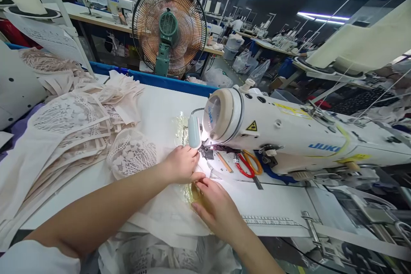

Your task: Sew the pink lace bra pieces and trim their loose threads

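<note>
The left hand is resting curled on the pale fabric just beside the needle of the sewing machine; I cannot tell if it is pinching the cloth. The right hand is lying nearly flat, fingers together, pressing the same fabric near the table edge. Red scissors are lying under the machine arm, and lace pieces are lying at the left.
</note>
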A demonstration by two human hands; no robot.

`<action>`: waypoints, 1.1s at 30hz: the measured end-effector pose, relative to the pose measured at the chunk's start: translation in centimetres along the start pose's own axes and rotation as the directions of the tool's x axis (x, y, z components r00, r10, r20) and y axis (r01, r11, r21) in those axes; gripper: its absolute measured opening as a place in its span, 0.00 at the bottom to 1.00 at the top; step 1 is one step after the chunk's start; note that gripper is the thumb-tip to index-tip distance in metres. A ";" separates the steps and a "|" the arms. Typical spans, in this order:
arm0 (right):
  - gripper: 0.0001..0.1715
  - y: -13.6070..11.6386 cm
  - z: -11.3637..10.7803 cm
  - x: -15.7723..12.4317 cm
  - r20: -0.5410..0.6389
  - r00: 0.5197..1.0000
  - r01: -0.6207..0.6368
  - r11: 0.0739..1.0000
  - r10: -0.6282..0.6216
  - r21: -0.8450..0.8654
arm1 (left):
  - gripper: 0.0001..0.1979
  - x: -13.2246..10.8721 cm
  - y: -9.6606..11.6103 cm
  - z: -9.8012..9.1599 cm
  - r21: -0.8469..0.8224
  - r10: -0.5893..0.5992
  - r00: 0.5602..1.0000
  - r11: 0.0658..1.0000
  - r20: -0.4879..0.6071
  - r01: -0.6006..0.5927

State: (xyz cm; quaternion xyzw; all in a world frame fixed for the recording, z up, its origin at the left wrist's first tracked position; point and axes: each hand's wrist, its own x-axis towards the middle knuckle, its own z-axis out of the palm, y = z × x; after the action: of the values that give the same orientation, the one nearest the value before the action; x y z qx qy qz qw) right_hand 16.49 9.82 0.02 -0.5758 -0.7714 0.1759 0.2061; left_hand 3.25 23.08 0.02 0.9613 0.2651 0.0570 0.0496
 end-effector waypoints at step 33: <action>0.21 1.3 1.4 0.0 -0.011 0.996 0.092 0.995 -0.092 -0.038 | 0.10 0.5 -1.4 0.3 0.106 0.056 0.997 0.993 -0.044 -0.051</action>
State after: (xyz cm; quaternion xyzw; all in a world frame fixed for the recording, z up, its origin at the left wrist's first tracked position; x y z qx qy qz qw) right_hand 16.76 10.16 -1.84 -0.5445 -0.7989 0.1482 0.2081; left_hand 2.99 24.53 -0.37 0.9677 0.2428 0.0669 -0.0087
